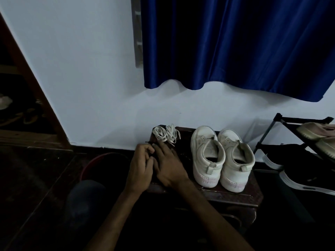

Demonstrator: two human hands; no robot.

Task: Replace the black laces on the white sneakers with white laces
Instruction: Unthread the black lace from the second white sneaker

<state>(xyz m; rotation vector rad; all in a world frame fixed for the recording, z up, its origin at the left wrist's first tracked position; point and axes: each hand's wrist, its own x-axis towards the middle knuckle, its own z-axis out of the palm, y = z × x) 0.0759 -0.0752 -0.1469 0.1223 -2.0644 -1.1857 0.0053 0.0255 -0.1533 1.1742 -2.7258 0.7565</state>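
Left hand (140,165): lower centre of frame, fingers curled and pinching a black lace (147,142), whose end pokes out just above the knuckles.
Right hand (169,164): pressed against the left hand, fingers long and laid over the table; in this dim light I cannot tell whether its thumb grips the lace.
White laces (165,134): two loose bundles just above the hands, near the table's back edge, untouched.
Sneakers (222,158): one white pair, side by side, right of the hands, heels toward the camera; eyelets look mostly bare, with a dark trace near the left shoe's top.
Table (235,197): small, dark wood, carrying everything above.
Shoe rack (268,134): right edge of frame, other footwear on it.
Curtain (235,42): blue, upper right.
Stage, judged: black lacing largely out; white lacing not yet begun.
Risk: the right fingertips sit beside the white bundles, so a careless sweep could knock them off the back. The poor light could cause a skipped eyelet.
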